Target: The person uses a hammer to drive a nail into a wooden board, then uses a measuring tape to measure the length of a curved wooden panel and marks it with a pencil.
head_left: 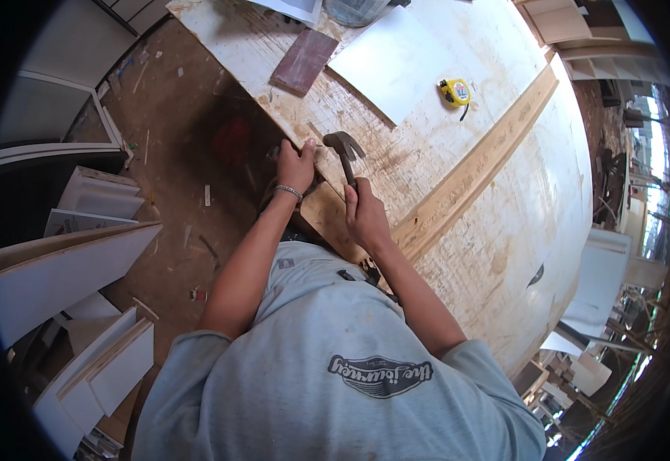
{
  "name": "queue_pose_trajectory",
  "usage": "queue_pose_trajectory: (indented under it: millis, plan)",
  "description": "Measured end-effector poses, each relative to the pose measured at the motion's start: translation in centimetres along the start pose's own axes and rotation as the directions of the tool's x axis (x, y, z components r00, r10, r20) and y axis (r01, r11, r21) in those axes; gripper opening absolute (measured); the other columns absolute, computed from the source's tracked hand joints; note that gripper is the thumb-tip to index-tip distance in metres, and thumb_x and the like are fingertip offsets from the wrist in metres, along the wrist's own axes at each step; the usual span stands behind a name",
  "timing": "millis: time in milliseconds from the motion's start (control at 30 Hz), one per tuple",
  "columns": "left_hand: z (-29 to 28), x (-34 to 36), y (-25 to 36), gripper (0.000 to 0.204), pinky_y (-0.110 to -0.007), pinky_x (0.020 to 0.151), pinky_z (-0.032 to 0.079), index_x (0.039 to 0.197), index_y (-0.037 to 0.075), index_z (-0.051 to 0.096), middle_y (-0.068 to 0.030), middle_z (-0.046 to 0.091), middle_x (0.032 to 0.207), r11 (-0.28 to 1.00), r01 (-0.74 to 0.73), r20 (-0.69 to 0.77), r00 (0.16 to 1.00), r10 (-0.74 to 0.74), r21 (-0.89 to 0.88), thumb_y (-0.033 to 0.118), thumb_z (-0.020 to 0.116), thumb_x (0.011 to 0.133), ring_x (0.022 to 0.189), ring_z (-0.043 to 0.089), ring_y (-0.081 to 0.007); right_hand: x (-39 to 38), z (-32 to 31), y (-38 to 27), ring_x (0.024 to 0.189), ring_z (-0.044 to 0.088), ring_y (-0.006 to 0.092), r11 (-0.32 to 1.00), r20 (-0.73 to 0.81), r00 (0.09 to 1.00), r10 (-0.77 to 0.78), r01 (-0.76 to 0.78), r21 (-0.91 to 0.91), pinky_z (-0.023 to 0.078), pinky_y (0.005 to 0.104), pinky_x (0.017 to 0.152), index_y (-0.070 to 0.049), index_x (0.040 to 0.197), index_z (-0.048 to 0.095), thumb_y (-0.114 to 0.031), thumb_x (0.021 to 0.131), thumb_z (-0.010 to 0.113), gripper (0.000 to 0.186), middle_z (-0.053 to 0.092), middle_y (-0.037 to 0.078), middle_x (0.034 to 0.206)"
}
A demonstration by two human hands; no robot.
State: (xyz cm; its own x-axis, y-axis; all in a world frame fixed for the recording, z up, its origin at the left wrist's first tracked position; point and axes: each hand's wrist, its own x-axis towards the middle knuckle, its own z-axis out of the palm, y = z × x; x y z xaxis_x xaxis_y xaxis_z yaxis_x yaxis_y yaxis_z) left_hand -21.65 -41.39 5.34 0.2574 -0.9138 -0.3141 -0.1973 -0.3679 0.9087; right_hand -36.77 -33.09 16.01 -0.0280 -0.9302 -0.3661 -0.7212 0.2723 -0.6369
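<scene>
My right hand [368, 213] grips a claw hammer [340, 143] by its dark handle. The hammer's head is just above the worktable's edge, to the right of my left hand [296, 165]. That left hand is closed at the table's edge, thumb uppermost, with a bracelet at the wrist. Whatever its fingers hold is hidden. Between my forearms, close to my body, is a light wooden piece [330, 218] along the edge of the worktable [496, 253].
On the worktable lie a white panel [389, 65], a reddish-brown block [304, 61], a yellow tape measure [455, 93] and a long wooden strip [473, 165]. White-faced boards [74, 276] stand at the left. Scraps litter the brown floor [174, 154].
</scene>
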Motion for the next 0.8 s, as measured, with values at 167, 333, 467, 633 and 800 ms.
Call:
queue_pose_trajectory:
  millis: [167,333,467,633,800]
  plan:
    - [-0.4,-0.4,0.7,0.043,-0.046,0.085,0.051,0.105,-0.009,0.054,-0.0296,0.067,0.101,0.999,0.046,0.019,0.999,-0.046,-0.002,0.030,0.070,0.095,0.095,0.067,-0.0418,0.9,0.3,0.7,0.081,0.062,0.0544,0.999,0.004,0.999,-0.040,0.041,-0.030,0.046,0.0611,0.069,-0.006,0.110,0.048,-0.038,0.106,0.044,0.032,0.064,0.032,0.083]
    - [-0.3,-0.4,0.9,0.044,-0.045,0.083,0.051,0.104,-0.009,0.054,-0.0290,0.067,0.099,0.999,0.042,0.020,0.999,-0.042,0.002,0.031,0.070,0.095,0.094,0.067,-0.0417,0.0,0.2,0.0,0.083,0.062,0.0532,0.999,-0.009,0.999,-0.040,0.040,-0.035,0.047,0.0599,0.071,-0.004,0.110,0.048,-0.037,0.106,0.044,0.033,0.065,0.031,0.085]
    - [-0.3,0.1,-0.4,0.045,-0.045,0.083,0.051,0.104,-0.009,0.054,-0.0281,0.067,0.098,0.999,-0.011,0.012,1.000,0.011,0.046,0.032,0.069,0.095,0.092,0.067,-0.0407,0.0,-0.2,-0.3,0.082,0.062,0.0525,0.999,0.028,1.000,-0.012,0.013,-0.043,0.047,0.0590,0.069,-0.004,0.109,0.049,-0.036,0.106,0.046,0.032,0.064,0.031,0.085]
    - [-0.6,0.6,-0.8,0.044,-0.042,0.081,0.051,0.105,-0.009,0.054,-0.0248,0.068,0.095,1.000,0.018,0.070,0.997,-0.018,-0.005,0.031,0.070,0.095,0.090,0.067,-0.0350,0.0,-1.2,-1.6,0.081,0.063,0.0515,1.000,-0.017,1.000,-0.010,0.010,-0.014,0.047,0.0581,0.068,-0.004,0.110,0.052,-0.033,0.105,0.048,0.030,0.065,0.030,0.085]
    - [-0.9,0.4,-0.9,0.044,-0.038,0.076,0.052,0.102,-0.008,0.054,-0.0193,0.068,0.087,0.998,-0.005,0.114,0.993,0.013,-0.067,0.032,0.071,0.095,0.080,0.066,-0.0273,1.3,-0.8,-0.1,0.076,0.065,0.0463,0.996,-0.178,0.980,-0.086,0.080,-0.042,0.048,0.0523,0.064,-0.005,0.113,0.055,-0.029,0.103,0.054,0.026,0.065,0.026,0.082]
